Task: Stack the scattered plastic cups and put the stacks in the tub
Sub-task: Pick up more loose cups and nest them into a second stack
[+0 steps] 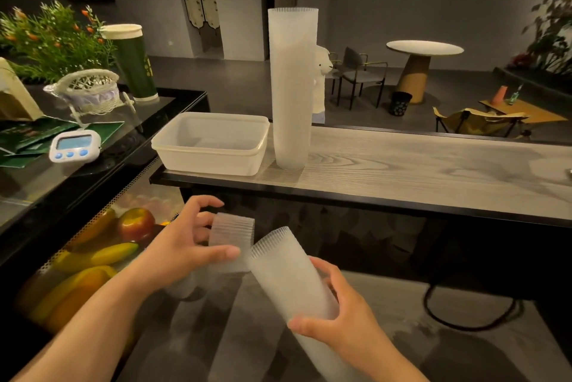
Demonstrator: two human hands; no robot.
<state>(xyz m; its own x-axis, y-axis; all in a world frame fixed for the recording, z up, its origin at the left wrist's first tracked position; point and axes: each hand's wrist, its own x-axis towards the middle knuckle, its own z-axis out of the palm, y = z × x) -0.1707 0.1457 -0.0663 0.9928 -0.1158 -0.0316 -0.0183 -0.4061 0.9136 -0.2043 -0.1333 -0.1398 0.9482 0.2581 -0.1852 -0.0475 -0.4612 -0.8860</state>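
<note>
A tall stack of translucent plastic cups (291, 87) stands upright on the wooden counter (402, 171), just right of the white rectangular tub (210, 146), which holds nothing. Below the counter's front edge, my left hand (185, 245) grips a short stack of cups (232, 239), rims up. My right hand (337, 316) holds a longer stack of cups (291, 276), tilted with its rim end toward the short stack. The two held stacks sit close together, nearly touching.
A glass display case (93, 258) with fruit is at the left. A white timer (74, 146), a wicker basket (89, 90), a green cylinder (133, 63) and a plant (52, 38) stand on its top. A black cable (464, 313) lies on the lower surface at the right.
</note>
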